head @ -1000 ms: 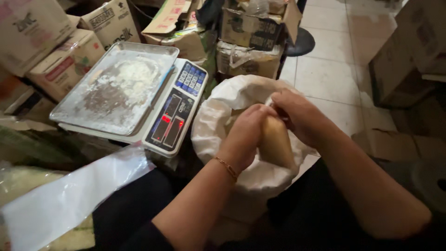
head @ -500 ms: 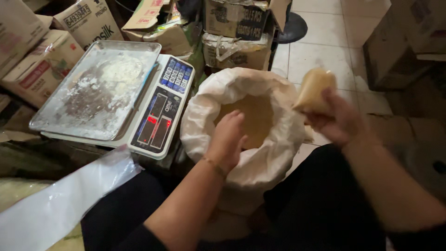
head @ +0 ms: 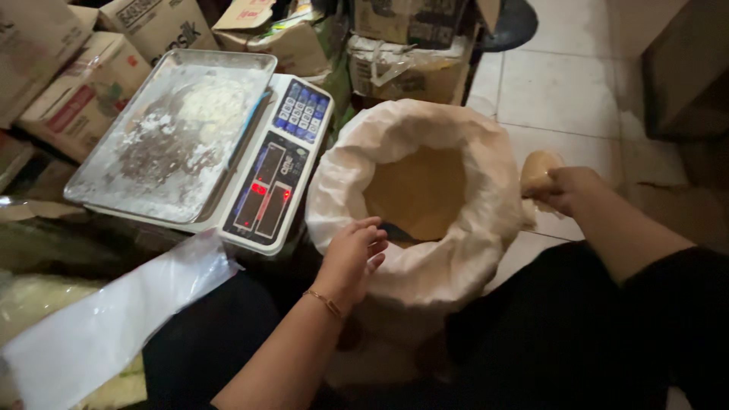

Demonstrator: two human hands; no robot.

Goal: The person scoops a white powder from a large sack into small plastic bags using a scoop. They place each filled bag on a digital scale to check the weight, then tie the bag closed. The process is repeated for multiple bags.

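Since half second ago, right hand [head: 566, 190] dropped lower with small filled bag [head: 538, 171], now beside sack's right rim. Clear plastic sheet [head: 114, 319] lies nearest, at lower left. Left hand [head: 351, 254] fingers loosely spread, resting on near rim of white sack [head: 425, 266]; tan powder [head: 421, 190] inside. Right hand closed around filled bag. Beyond, digital scale [head: 277, 175] with floury metal tray [head: 175, 137]. Cardboard boxes [head: 152, 26] farthest.
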